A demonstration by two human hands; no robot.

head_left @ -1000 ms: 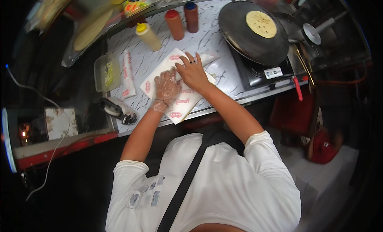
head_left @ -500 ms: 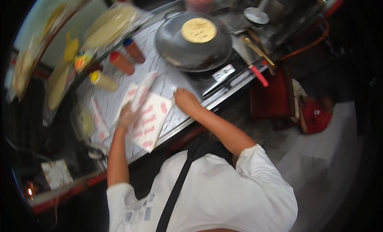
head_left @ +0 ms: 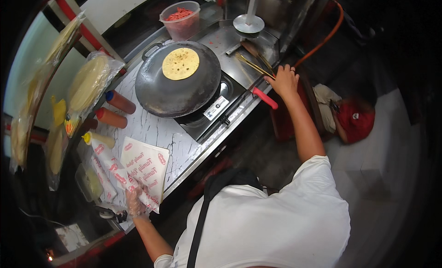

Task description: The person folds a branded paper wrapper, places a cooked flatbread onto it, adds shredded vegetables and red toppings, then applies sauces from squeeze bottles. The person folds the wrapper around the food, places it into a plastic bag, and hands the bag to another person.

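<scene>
My left hand (head_left: pixel 137 201), in a clear plastic glove, is closed around the lower end of a paper-wrapped roll (head_left: pixel 113 164) in white paper with red print. Beneath the roll lies a stack of matching wrapping paper (head_left: pixel 149 163). Far to the right, my bare right hand (head_left: pixel 286 82) has its thumb and fingers about the near end of gold-coloured tongs (head_left: pixel 253 66), which rest at the counter's edge. Just below them lies a red-handled knife (head_left: pixel 265 98). A round flatbread (head_left: pixel 181 64) with brown spots sits on the dark domed griddle (head_left: pixel 161 95).
Two red-brown sauce bottles (head_left: pixel 112 117) and a yellow-capped bottle (head_left: pixel 102 140) stand left of the griddle. Bagged flatbreads (head_left: pixel 90 81) lean behind them. A clear tub of red food (head_left: pixel 181 23) is at the back. A person in red (head_left: pixel 354 118) is beyond the counter at right.
My right hand has gone from the counter's front edge to the tongs at the right. My left hand has drawn the wrapped roll nearer to me. The view has shifted right.
</scene>
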